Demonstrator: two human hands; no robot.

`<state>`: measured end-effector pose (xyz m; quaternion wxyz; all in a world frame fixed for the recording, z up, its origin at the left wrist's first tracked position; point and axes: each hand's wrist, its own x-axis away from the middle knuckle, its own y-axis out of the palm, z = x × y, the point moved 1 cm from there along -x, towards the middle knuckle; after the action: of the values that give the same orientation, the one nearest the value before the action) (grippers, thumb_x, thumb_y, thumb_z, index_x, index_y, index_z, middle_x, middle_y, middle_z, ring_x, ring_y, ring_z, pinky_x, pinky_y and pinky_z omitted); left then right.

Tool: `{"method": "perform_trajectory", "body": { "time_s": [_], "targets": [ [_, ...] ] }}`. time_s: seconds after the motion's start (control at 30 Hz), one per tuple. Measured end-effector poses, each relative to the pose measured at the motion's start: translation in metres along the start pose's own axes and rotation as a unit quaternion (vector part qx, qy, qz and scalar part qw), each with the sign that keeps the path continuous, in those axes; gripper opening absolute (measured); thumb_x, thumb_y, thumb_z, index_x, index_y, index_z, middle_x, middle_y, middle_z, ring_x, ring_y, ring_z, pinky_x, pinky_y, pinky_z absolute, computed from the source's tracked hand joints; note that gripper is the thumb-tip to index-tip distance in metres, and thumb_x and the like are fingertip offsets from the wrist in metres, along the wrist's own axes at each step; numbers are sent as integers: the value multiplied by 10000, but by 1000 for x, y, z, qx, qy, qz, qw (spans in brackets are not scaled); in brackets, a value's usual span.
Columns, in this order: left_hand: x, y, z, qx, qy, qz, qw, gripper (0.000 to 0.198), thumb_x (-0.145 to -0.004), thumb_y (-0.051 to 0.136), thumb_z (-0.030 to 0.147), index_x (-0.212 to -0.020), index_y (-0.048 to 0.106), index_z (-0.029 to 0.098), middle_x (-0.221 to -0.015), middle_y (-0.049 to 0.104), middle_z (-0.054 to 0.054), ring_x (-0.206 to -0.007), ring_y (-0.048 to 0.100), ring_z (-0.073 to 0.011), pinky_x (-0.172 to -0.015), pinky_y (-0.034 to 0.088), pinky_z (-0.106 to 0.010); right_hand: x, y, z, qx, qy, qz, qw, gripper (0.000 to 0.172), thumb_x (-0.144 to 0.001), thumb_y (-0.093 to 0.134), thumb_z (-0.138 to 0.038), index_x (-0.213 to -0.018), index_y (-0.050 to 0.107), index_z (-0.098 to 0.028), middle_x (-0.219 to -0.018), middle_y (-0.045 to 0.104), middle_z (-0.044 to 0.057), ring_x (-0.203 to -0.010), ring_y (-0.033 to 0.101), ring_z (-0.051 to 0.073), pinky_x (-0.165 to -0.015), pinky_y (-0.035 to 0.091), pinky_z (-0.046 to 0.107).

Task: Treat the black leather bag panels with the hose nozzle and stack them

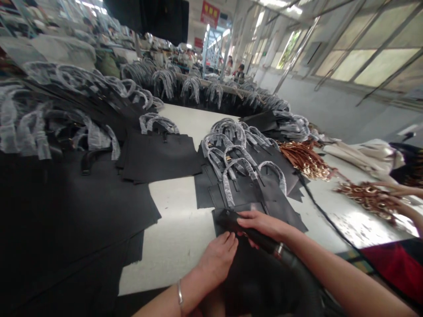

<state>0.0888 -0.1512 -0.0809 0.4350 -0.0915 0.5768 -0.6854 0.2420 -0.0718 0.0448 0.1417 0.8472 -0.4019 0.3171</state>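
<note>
My right hand [259,224] is closed around a black tube-shaped hand tool [264,240] with a shiny metal band. Its thick dark rear part curves down toward my body; I cannot make out its exact kind. The tip lies over the top edge of a black leather-like bag panel [247,273] in front of me. Close beside the tip is my left hand [216,257], fingers pressed together and curled at that panel's edge. What lies under those fingertips is partly hidden. Just beyond, black panels with plastic-wrapped handles [239,169] lie in an overlapping pile.
Large black panels [72,207] stack up on the left of the white table [172,220]. A smaller stack [161,154] lies behind. At right are brown straps with gold-coloured hardware [306,160], a black cord [325,215] and another person's hands [401,198] at more straps.
</note>
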Motion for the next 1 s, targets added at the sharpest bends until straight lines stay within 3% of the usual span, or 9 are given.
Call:
{"method": "perform_trajectory", "body": {
  "time_s": [0.37,0.5,0.6,0.77,0.87,1.0],
  "targets": [
    [-2,1,-1,5,-10,11,1000,401,-878,452,153,-1265,536,88,-1285,586,-142,-1240,507,-231,-1074,399,-337,-5,11,-16,63,15,-21,998,318,-851,584,-428,-1035,583,-168,-730,611,-16,-388,537,63,-389,445,179],
    [-2,1,-1,6,-20,11,1000,385,-878,462,166,-1248,550,105,-1280,590,-129,-1210,531,-236,-1051,425,-345,-23,16,-23,67,-69,86,992,375,-850,591,-387,-1157,568,-173,-744,604,-16,-420,543,68,-373,426,168],
    [-1,2,-1,12,-36,23,999,360,-896,454,168,-1239,561,136,-1269,602,-105,-1193,542,-227,-1034,441,-349,-20,11,-26,40,-132,154,978,498,-866,573,-384,-1322,467,-213,-809,622,-8,-451,557,70,-395,447,171],
    [3,6,-1,7,-41,28,999,341,-906,464,164,-1230,564,120,-1265,606,-116,-1193,545,-219,-1035,443,-342,9,4,-11,11,-75,72,994,503,-845,606,-431,-1280,516,-196,-836,625,10,-449,562,76,-395,462,185],
    [7,7,1,-5,5,32,999,294,-897,462,122,-1155,601,95,-1197,646,-122,-1149,581,-203,-1024,451,-304,24,9,-2,18,-13,10,1000,465,-832,622,-441,-1220,559,-192,-828,620,8,-433,551,67,-386,448,178],
    [12,4,4,-26,51,32,998,287,-889,446,84,-1126,605,59,-1151,666,-139,-1078,625,-199,-991,474,-280,29,17,-2,43,42,-15,998,443,-826,626,-440,-1193,573,-198,-790,612,-6,-405,537,63,-369,419,171]
  ]
}}
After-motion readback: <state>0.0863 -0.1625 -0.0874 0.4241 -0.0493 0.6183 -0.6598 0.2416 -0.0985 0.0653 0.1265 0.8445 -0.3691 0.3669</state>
